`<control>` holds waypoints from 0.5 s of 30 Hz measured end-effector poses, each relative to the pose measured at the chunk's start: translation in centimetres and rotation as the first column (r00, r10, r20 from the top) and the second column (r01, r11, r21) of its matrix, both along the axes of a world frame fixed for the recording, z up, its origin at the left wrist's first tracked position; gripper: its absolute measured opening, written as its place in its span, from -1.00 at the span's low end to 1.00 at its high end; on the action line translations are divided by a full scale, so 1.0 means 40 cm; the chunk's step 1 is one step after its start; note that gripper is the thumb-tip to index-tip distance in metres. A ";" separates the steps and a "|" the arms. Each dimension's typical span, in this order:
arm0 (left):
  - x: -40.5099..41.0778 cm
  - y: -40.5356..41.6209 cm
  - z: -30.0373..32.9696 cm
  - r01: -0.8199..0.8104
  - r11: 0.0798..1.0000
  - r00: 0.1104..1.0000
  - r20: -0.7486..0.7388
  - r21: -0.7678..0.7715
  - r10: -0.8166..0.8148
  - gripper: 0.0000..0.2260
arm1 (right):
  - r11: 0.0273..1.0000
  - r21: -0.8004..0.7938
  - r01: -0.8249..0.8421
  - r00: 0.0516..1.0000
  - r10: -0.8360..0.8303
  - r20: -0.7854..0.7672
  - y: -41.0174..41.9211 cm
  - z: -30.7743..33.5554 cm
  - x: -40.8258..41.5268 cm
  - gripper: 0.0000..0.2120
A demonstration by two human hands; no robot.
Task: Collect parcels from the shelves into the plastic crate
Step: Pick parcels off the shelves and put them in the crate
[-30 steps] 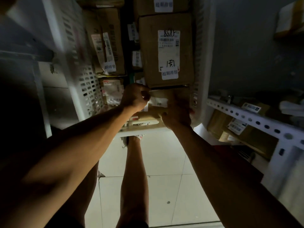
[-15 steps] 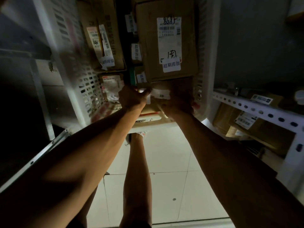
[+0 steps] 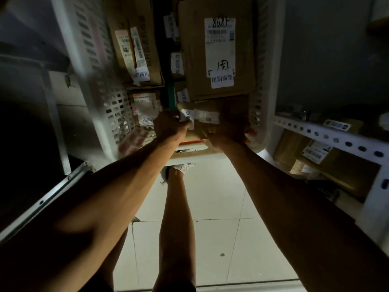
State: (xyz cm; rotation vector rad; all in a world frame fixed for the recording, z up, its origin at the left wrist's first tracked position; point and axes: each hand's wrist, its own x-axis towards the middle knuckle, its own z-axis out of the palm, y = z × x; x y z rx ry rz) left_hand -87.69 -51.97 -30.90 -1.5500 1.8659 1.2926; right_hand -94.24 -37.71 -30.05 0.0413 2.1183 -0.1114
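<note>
A white slotted plastic crate (image 3: 262, 85) stands on the floor in front of me, packed with cardboard parcels. The largest, a brown box (image 3: 219, 51) with a white label marked 8685, lies at its far right. At the crate's near end a small brown parcel (image 3: 206, 116) with white stickers sits between both hands. My left hand (image 3: 168, 125) grips its left end and my right hand (image 3: 230, 127) grips its right end, inside the crate's near wall.
A white perforated metal shelf (image 3: 328, 133) on the right holds more labelled cardboard parcels (image 3: 315, 152). A dark shelf unit with a metal rail (image 3: 48, 199) is on the left. My legs and a shoe (image 3: 183, 167) stand on the pale tiled floor below the crate.
Both hands stay on the small parcel at the crate's near end. The view has shifted slightly, so the crate sits a bit higher and the left rail has come into sight.
</note>
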 end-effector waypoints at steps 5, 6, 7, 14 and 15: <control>-0.006 0.008 -0.015 0.070 0.996 0.997 0.019 -0.050 -0.069 -0.76 | 0.997 -0.054 -0.057 0.998 0.058 0.011 -0.001 0.004 0.002 -0.10; -0.007 0.007 -0.012 0.091 0.995 0.995 0.034 -0.049 -0.090 -0.74 | 0.998 -0.047 -0.052 0.998 0.054 0.027 0.000 0.008 0.001 -0.14; -0.008 0.005 -0.008 0.100 0.994 0.994 0.049 -0.047 -0.097 -0.72 | 0.998 -0.040 -0.044 0.998 0.046 0.049 0.003 0.003 0.003 -0.21; 0.012 -0.025 0.087 0.176 0.972 0.983 0.032 0.158 -0.183 -0.49 | 0.983 -0.037 -0.178 0.984 0.179 0.024 -0.013 0.111 -0.057 -0.34; 0.014 -0.029 0.118 0.208 0.965 0.976 0.030 0.160 -0.215 -0.50 | 0.988 -0.055 -0.146 0.989 0.147 0.020 -0.013 0.136 -0.055 -0.43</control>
